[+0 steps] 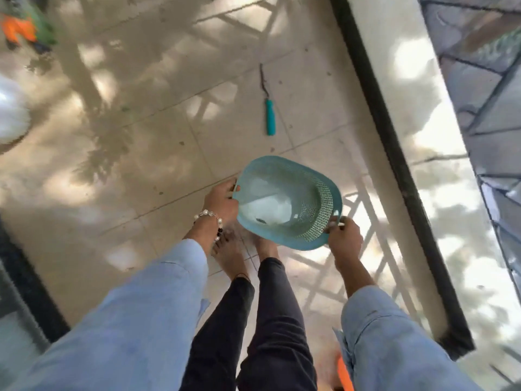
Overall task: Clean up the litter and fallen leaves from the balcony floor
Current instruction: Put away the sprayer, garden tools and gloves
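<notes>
I hold a teal plastic basket (293,201) with a perforated wall above the tiled balcony floor (158,131). My left hand (221,200) grips its left rim, and my right hand (342,238) pinches its right rim. Inside the basket lies something white with a small dark speck on it. Ahead on the tiles lies a thin dark tool with a teal handle (270,117). Small dark specks are scattered over the tiles.
A dark kerb (394,165) and a white ledge (423,108) run along the right. A dark threshold (31,283) borders the left. An orange and green object (22,29) sits far left, a white round object (11,114) below it, and something orange (345,373) by my right leg.
</notes>
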Tool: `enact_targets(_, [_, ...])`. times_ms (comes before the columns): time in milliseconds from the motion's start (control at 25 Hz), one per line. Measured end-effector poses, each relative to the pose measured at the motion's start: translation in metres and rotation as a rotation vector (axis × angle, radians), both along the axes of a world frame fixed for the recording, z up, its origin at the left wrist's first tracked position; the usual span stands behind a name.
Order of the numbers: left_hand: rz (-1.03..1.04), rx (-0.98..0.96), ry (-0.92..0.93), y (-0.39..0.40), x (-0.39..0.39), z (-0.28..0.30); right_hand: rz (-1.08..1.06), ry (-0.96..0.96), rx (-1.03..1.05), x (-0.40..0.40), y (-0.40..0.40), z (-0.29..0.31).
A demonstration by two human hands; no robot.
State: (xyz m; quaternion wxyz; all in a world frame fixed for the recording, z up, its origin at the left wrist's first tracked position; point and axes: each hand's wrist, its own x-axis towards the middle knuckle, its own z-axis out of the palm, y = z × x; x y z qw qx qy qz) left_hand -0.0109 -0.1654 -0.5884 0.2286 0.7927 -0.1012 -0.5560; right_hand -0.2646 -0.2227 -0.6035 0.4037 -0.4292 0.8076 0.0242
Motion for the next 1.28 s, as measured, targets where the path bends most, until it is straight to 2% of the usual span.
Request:
enact_targets(120, [-0.190,-0.008,0.061,-0.050,-0.038,-0.009,-0.159,-0.013,0.048,-0.050,-0.002,-0.018])
enact_targets(280, [-0.322,-0.007,0.138,-0.112,-0.087,-0.020,-0.522,-0.179,0.127,-0.100,-0.016,-0.042])
enact_targets(440, [-0.529,-0.002,0.149,-0.177,-0.134,-0.051,-0.824,-0.315,0.084,-0.135,-0.043,-0.063])
enact_targets(800, [-0.874,-0.009,0.104,-0.283,-0.215,-0.124,-1.113,-0.402,0.061,-0.175,-0.094,-0.125])
enact_targets(1000, [-0.823,0.004,0.145,-0.296,-0.219,-0.154,-1.231,-0.471,-0.073,-0.178,-0.108,-0.143])
enact_targets(1160, [-0.638,0.019,0.203,-0.289,-0.218,-0.153,-1.187,-0.550,-0.115,-0.179,-0.111,-0.140])
enact_targets(1280, [-0.432,-0.003,0.274,-0.282,-0.218,-0.131,-1.112,-0.500,-0.044,-0.181,-0.108,-0.131])
